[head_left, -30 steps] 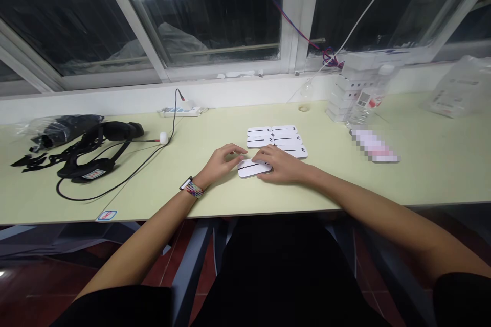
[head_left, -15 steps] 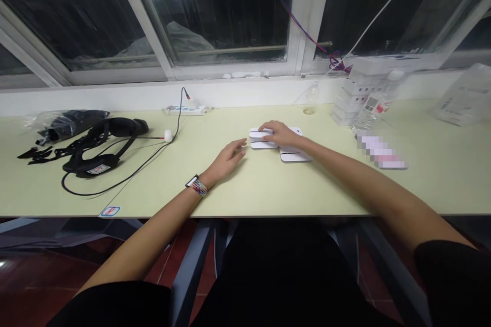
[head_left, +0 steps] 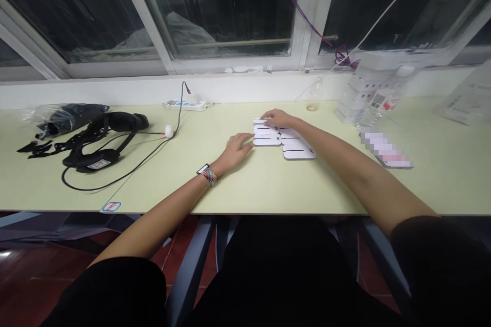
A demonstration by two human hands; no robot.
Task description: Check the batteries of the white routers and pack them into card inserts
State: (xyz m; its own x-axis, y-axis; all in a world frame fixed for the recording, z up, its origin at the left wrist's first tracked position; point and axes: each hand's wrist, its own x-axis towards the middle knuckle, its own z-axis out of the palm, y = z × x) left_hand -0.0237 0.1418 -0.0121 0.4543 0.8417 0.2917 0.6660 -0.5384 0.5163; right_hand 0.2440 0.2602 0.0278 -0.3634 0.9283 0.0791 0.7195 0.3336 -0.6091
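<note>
Several white cards (head_left: pixel 295 148) with black lines lie in a cluster on the pale green table (head_left: pixel 268 184). My right hand (head_left: pixel 276 117) rests with fingers curled on the far cards of the cluster. My left hand (head_left: pixel 237 145) lies flat on the table, fingers stretched toward the near-left card (head_left: pixel 266 139) and touching its edge. A striped wristband (head_left: pixel 207 173) is on my left wrist.
A black headset with straps (head_left: pixel 103 135) and a cable (head_left: pixel 153 148) lie at the left, beside a plastic bag (head_left: pixel 63 115). A power strip (head_left: pixel 186 106) sits by the wall. A stack of white boxes (head_left: pixel 358 97), a bottle (head_left: pixel 383 102) and a bag (head_left: pixel 466 99) stand at the right.
My right hand carried a card from the near table to the cluster and reached farther out. My left hand followed toward the cards.
</note>
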